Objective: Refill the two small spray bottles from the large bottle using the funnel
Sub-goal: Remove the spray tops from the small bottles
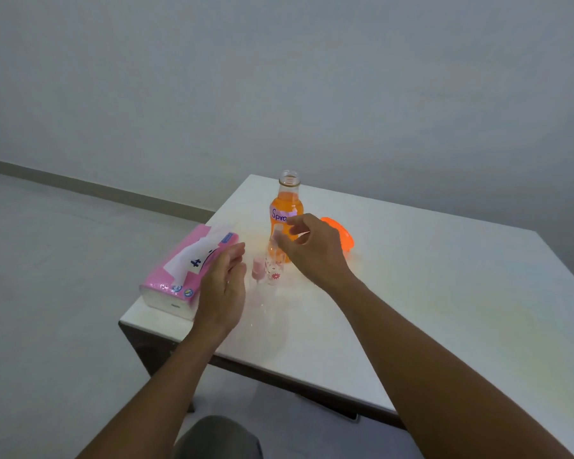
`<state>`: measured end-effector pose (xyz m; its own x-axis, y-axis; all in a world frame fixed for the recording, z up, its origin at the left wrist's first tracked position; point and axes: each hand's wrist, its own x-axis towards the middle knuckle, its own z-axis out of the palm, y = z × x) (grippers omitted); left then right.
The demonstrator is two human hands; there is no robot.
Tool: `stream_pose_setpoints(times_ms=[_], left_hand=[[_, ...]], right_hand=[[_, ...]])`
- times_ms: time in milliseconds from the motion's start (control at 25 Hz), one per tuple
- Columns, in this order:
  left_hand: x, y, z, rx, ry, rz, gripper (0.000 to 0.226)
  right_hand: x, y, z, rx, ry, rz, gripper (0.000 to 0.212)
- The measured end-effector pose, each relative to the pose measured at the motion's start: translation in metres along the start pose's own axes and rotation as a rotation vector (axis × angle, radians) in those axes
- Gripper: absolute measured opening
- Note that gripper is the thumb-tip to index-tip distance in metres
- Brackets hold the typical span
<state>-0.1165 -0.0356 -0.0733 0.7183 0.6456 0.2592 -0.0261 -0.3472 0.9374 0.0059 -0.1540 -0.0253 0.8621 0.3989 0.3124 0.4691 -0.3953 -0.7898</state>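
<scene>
Hands: left hand (221,293) is spread with straight fingers, palm facing right, holding nothing. It waits just left of the small bottles, probably to steady one. Right hand (312,250) is curled, thumb and forefinger pinching the top of the flowered spray bottle (274,268), likely to work its spray head loose. The grip is blurred.
Small bottles: the flowered one stands upright. The pink-topped spray bottle (257,270) stands just left of it, untouched. Both look unfilled.
Tissue pack (183,276): pink, lying at the left edge with a sheet pulled up, handy for spills.
Large bottle (285,210): upright just beyond the small bottles, already uncapped, with orange liquid up to the shoulder, so it is ready to pour.
Funnel (343,235): orange, lying on the table right of the large bottle, partly behind the right hand and not yet in use.
Table (428,293): white top on a dark frame, with a faint orange glow around the bottles.
Room: pale floor on the left, a darker skirting strip, and a bare grey wall beyond.
</scene>
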Motion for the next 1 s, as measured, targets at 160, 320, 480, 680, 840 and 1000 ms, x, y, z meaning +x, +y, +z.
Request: stream_pose_setpoints(times_ms=[160, 320, 480, 680, 840, 1000], left_hand=[[0.017, 0.01, 0.0, -0.008, -0.028, -0.024, 0.032], [0.033, 0.024, 0.0, 0.05, -0.116, -0.005, 0.041], [0.047, 0.052, 0.015, 0.205, -0.215, 0.144, 0.057], [0.047, 0.082, 0.055, 0.285, -0.279, 0.272, 0.062], [0.037, 0.085, 0.089, 0.191, -0.372, 0.321, 0.046], [0.019, 0.078, 0.113, 0.223, -0.58, 0.302, 0.034]], right_hand=[[0.015, 0.004, 0.013, -0.142, -0.084, -0.026, 0.026], [0.013, 0.003, -0.007, -0.127, -0.014, -0.077, 0.014], [0.008, -0.007, -0.054, -0.043, 0.072, -0.102, 0.009], [0.003, -0.018, -0.103, 0.042, 0.126, -0.142, 0.009], [-0.006, -0.01, -0.127, 0.039, 0.108, -0.153, 0.004], [-0.02, 0.019, -0.151, -0.011, -0.037, -0.154, 0.01]])
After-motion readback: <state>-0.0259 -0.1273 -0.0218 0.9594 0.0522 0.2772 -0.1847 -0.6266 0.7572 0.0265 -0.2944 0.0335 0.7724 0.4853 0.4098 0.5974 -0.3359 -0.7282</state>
